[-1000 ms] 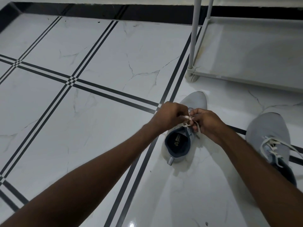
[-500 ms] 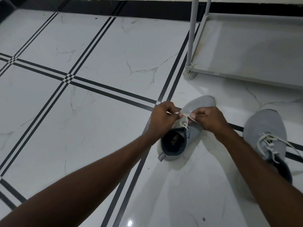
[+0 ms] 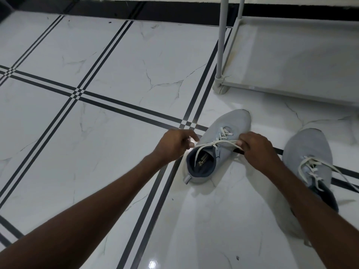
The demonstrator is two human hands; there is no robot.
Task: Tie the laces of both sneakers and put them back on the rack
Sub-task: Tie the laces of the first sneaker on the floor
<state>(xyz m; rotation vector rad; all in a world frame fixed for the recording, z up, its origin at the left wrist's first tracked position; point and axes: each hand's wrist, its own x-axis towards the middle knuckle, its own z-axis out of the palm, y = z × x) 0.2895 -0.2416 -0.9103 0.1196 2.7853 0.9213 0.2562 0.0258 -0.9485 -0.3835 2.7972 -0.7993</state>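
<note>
Both hands are on the near shoe [image 3: 217, 152], a grey sneaker standing upright on the white tiled floor [image 3: 116, 74], toe pointing far-right, dark blue opening toward the camera.

Left hand [image 3: 174, 145]: fingers curled, pinching one end of the white lace [image 3: 215, 143] at the shoe's left edge. Right hand [image 3: 256, 150]: closed into a fist, pinching the other end of the same lace just right of the shoe's tongue. The lace runs nearly straight and taut between the two hands, across the top of the shoe opening. A loose tail hangs from the left side down into the opening. Cannot tell whether a knot has formed where the strands cross at the top eyelets.

Second shoe [image 3: 308, 158]: same grey type, upright on the floor to the right, apart from the first. Its heel end is partly hidden behind the right forearm. Its laces [image 3: 312, 169] are loose, one end trailing right across the floor toward the frame edge.

Rack [image 3: 291, 61]: pale grey, far right. One upright pole and its foot stand on the floor just beyond the near shoe's toe, not touching it. The bottom shelf in view carries no shoes.

Dark double lines cross the floor tiles; one pair passes under both shoes.
</note>
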